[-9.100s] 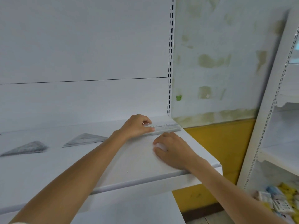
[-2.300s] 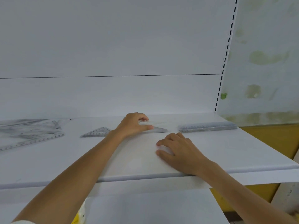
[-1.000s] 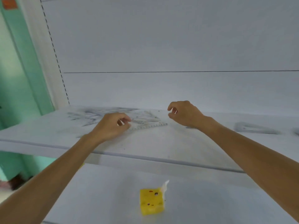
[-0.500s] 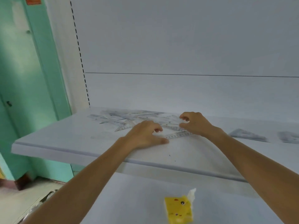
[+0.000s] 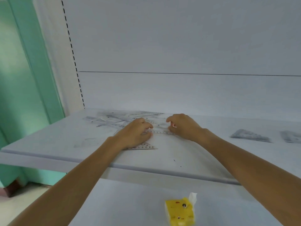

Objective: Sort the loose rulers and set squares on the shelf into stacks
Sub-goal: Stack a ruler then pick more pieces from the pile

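A clear ruler [image 5: 160, 132] lies across the white shelf [image 5: 65, 144] between my two hands. My left hand [image 5: 135, 134] pinches its left end between thumb and forefinger, and the palm rests on a clear set square [image 5: 144, 147] whose numbered edge shows below it. My right hand [image 5: 182, 126] has its fingers curled at the ruler's right end, thumb on it. Behind the hands lies a loose pile of rulers and set squares [image 5: 114, 119]. At the right are a set square stack [image 5: 249, 136] and a second stack [image 5: 291, 136].
The shelf's back panel rises right behind the pile. A slotted upright [image 5: 73, 59] and a green door frame [image 5: 32, 79] stand at the left. On the lower shelf sits a yellow tissue pack [image 5: 180, 211].
The view has swung from the right end of the shelf to the loose pile at the left. A set square has come forward under my left hand, and both hands have closed in on the ruler.
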The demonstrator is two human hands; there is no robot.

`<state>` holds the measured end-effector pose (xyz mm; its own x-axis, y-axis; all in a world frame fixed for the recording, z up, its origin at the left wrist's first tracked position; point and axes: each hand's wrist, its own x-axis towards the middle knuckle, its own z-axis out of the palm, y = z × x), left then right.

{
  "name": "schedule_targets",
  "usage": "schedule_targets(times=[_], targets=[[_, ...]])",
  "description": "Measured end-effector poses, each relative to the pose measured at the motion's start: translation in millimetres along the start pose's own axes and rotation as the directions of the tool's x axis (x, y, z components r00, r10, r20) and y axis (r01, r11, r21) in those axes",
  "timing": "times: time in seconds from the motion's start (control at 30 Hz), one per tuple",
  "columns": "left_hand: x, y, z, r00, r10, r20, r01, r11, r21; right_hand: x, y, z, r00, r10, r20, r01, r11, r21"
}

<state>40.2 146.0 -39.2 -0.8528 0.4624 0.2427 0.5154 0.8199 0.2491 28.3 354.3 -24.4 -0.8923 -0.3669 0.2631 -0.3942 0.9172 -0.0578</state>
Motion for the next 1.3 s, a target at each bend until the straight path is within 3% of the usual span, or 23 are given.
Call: schedule_targets(times=[0.07, 0.17, 0.33, 0.5, 0.87, 1.13, 1.3], targets=[[-7, -6, -4, 1.000, -0.013, -0.027, 0.014, 1.000, 0.004, 1, -5, 2, 0.999, -0.021, -0.036, 0.018, 0.996, -0.082], [-19, -12, -9, 0.993, -0.002, -0.116, 0.007, 0.999, 0.044, 2, -12, 1, 0.975, -0.004, -0.224, -0.038, 0.982, -0.184], [-30, -19, -19, 0.985, 0.000, -0.174, 0.026, 0.989, 0.148, -4, -10, -9, 0.937, 0.053, -0.347, -0.112, 0.982, -0.153], [-33, -10, -20, 0.961, -0.020, -0.277, 0.024, 1.000, 0.010, -24, 18, -14, 0.893, 0.083, -0.443, -0.108, 0.994, -0.031], [18, 74, 2, 0.949, 0.001, -0.315, -0.003, 1.000, -0.005, -98, 130, -45, 0.839, 0.286, -0.462, -0.229, 0.957, 0.178], [78, 182, 51, 0.946, -0.050, -0.320, -0.023, 0.975, -0.221, -174, 256, -84, 0.862, 0.268, -0.430, -0.258, 0.963, 0.083], [96, 230, 74, 0.941, -0.096, -0.323, -0.006, 0.953, -0.302, -199, 307, -84, 0.877, 0.304, -0.372, -0.281, 0.953, 0.116]])
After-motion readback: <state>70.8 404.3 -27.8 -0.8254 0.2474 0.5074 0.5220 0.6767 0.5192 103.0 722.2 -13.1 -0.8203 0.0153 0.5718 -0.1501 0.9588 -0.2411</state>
